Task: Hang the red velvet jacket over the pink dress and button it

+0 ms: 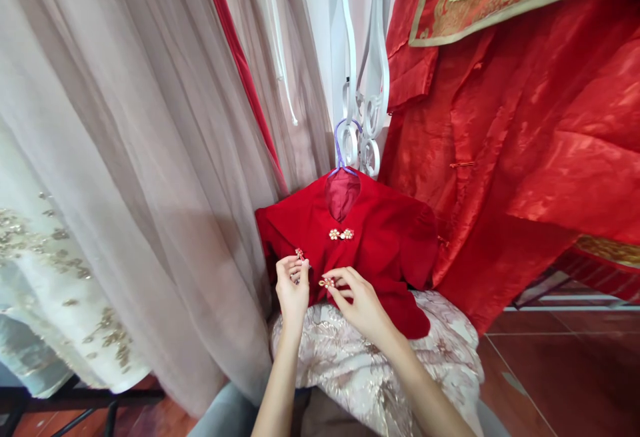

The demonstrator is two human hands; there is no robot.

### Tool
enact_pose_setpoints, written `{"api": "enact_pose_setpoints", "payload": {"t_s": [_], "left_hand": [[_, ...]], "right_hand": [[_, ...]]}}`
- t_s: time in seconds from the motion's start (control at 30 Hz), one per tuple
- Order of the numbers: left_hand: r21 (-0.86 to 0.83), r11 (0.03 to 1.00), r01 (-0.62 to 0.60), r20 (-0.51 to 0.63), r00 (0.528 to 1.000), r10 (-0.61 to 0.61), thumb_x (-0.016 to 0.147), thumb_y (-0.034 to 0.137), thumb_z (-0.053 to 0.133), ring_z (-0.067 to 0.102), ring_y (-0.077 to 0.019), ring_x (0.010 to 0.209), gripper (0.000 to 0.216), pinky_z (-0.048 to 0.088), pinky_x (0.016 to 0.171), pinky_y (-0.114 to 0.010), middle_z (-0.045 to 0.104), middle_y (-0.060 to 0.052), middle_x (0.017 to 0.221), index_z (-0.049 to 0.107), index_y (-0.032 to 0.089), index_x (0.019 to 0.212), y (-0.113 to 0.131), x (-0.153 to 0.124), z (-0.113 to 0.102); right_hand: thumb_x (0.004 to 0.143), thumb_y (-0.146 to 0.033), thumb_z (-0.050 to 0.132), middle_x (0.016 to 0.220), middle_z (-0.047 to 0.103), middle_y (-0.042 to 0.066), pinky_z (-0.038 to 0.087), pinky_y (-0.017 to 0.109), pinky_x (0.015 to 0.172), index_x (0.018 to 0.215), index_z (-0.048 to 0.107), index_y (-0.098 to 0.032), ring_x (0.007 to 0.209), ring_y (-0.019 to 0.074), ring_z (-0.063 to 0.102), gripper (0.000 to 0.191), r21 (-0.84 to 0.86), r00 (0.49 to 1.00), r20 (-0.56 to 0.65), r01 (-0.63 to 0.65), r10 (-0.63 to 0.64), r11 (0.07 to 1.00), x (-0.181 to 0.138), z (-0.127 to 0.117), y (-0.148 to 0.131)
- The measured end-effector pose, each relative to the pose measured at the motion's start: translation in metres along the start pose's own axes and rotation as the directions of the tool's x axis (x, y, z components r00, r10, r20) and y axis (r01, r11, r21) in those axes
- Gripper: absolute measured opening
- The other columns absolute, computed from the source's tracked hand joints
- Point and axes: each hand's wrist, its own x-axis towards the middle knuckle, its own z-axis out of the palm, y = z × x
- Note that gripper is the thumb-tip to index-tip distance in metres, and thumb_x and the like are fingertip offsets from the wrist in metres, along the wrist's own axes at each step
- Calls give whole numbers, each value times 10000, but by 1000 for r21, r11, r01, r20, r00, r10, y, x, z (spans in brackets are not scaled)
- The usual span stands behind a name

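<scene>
A small red velvet jacket [380,243] hangs on a purple hanger [342,147] over a pale brocade skirt [370,370]. Its top clasp [341,233], gold with red flowers, is fastened. My left hand [293,290] pinches the left front edge of the jacket beside a small red clasp piece [299,253]. My right hand [357,300] pinches the matching gold clasp piece [326,283] on the right front edge. The two clasp halves are apart.
Sheer beige dresses [130,177] hang at the left, one with gold embroidery [65,270]. A large red satin robe with gold trim [520,157] hangs at the right. A white scrolled metal rack [367,117] holds the hanger. Red tiled floor [560,370] lies lower right.
</scene>
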Motion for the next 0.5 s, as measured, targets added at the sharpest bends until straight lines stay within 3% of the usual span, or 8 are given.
{"api": "enact_pose_setpoints", "payload": {"t_s": [0.13, 0.23, 0.37, 0.5], "left_hand": [[-53, 999, -5, 11, 1000, 6, 723, 382, 705, 634, -135, 771, 284, 510, 728, -241, 642, -31, 826, 580, 177, 875, 4, -1, -4], [-103, 993, 60, 64, 997, -53, 729, 432, 690, 641, -148, 784, 310, 522, 760, -263, 667, -40, 839, 636, 154, 855, 7, 1, -5], [-146, 980, 135, 49, 990, -129, 747, 498, 650, 653, -157, 773, 378, 536, 777, -291, 682, -44, 835, 654, 142, 872, 10, 2, -5], [-160, 977, 144, 76, 988, -134, 682, 450, 727, 656, -156, 776, 376, 535, 754, -276, 690, -56, 856, 656, 140, 882, 13, -2, -4]], "right_hand": [[865, -244, 522, 1029, 598, 45, 596, 276, 746, 1056, 621, -251, 883, 142, 634, 215, 46, 999, -1, 38, -38, 998, 25, 13, 8], [850, -229, 546, 1020, 617, 40, 596, 273, 738, 1023, 633, -242, 863, 138, 639, 194, 76, 998, -4, 68, -68, 995, 39, 19, 10], [856, -242, 542, 1010, 629, 41, 597, 274, 722, 1019, 633, -231, 835, 136, 649, 186, 116, 996, -45, 84, -79, 990, 45, 22, 12], [860, -257, 539, 1011, 635, 54, 593, 275, 726, 1008, 641, -221, 888, 153, 638, 184, 86, 989, -117, 106, -95, 991, 42, 23, 12]]}}
